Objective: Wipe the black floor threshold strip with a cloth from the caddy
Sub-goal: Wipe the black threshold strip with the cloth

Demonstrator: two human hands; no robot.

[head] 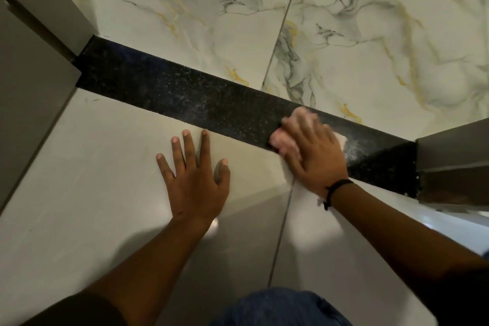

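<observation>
The black speckled threshold strip (185, 92) runs diagonally across the floor from upper left to lower right. My right hand (312, 151) presses a pale pink-white cloth (281, 140) flat onto the strip's right part; the hand is blurred by motion. White dusty smears show on the strip beside the cloth. My left hand (194, 174) lies flat with fingers spread on the plain grey tile just below the strip, holding nothing. The caddy is not in view.
A grey door frame post (452, 164) stands at the strip's right end and another frame (34, 42) at its left end. Marbled white tiles (344, 34) lie beyond the strip. My knee in blue fabric (280, 309) is at the bottom.
</observation>
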